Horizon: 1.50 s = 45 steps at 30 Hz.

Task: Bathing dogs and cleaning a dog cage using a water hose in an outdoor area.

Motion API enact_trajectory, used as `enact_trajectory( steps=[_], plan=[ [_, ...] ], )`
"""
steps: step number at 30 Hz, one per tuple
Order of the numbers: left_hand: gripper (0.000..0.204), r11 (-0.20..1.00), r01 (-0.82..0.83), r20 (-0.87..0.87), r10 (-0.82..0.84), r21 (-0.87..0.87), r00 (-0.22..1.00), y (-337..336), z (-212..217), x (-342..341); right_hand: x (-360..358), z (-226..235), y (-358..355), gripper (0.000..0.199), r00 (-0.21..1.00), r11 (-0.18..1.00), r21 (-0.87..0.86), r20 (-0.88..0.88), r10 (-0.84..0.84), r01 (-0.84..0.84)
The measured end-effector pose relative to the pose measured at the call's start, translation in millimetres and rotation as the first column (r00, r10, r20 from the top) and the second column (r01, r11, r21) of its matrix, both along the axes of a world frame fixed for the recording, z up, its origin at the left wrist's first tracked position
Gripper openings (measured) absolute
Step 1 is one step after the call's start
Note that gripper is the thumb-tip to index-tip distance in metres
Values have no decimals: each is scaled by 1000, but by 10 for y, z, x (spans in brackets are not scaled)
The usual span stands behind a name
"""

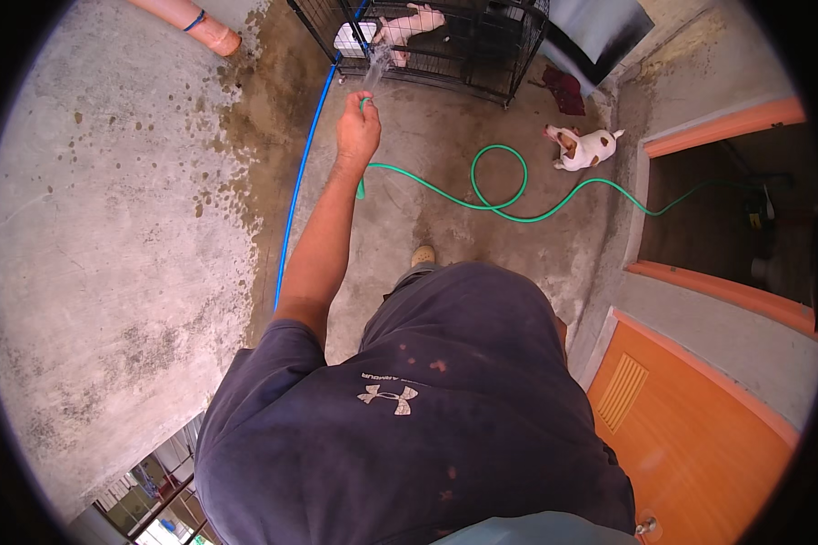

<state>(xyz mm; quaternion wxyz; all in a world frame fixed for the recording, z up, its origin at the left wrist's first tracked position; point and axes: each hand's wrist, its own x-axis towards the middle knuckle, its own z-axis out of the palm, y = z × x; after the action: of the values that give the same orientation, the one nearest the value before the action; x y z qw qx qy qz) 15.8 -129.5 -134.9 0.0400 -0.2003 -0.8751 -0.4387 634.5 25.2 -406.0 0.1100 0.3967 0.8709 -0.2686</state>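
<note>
As water (378,65) sprays, one hand (358,129) grips one hose (495,207).

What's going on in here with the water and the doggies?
A person's left hand is gripping a green hose, and water is spraying from it toward the black cage. A pale dog is behind the cage bars. Another dog, white with brown patches, is outside on the floor. The right hand can't be seen.
</note>
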Motion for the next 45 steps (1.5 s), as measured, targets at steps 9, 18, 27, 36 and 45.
enact_trajectory(
  steps=[9,18,27,36,45],
  plan=[
    [21,1000,14,-23,-14,5,1000,6,-35,18,-19,68,44,19,1000,1000,1,6,-3,3],
    [21,1000,13,32,-13,-9,999,-1,-112,19,-30,88,45,20,997,1000,15,76,16,-17],
    [22,1000,17,67,-17,-3,998,15,-100,47,74,-70,71,19,998,1000,11,58,21,-22],
    [22,997,75,38,-76,27,996,137,46,43,18,-40,57,18,997,998,38,60,43,-46],
    [18,986,135,-64,-129,96,990,269,164,-79,-78,3,8,32,977,967,-145,58,-205,211]
  ],
)
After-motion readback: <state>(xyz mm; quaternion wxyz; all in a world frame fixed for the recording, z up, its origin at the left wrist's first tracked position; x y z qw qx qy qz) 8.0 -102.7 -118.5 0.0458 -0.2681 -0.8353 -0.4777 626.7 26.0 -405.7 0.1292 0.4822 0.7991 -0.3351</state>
